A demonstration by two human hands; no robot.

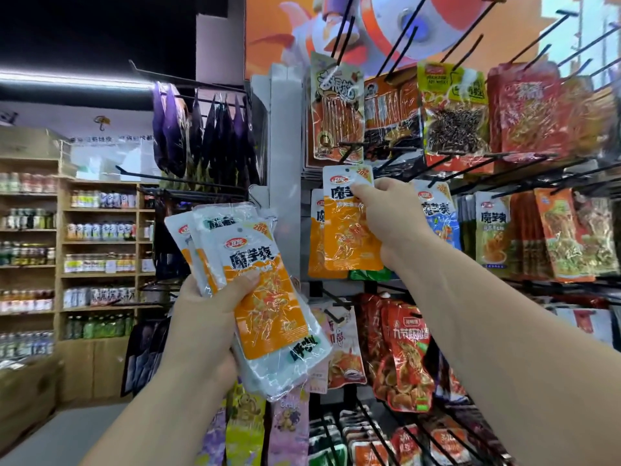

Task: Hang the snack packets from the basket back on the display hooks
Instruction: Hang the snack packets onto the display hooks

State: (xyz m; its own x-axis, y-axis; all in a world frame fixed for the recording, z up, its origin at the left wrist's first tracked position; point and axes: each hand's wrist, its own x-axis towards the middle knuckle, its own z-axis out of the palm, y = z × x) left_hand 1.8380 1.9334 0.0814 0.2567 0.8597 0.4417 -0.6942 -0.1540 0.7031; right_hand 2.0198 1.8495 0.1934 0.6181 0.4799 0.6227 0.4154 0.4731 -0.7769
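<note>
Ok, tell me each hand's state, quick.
Left hand: grips the stack of orange packets.
Right hand: pinches the single orange packet at its top.

The front packet (265, 287) of the stack (201, 237) in your left hand (205, 314) reads 魔芋爽, with "20%" at its top corner. The orange packet (349, 237) that your right hand (391, 213) pinches shows "20%" too. The blue packet (440, 216) and the yellow-green packet (494, 230) to the right of it also read 魔芋爽.
</note>
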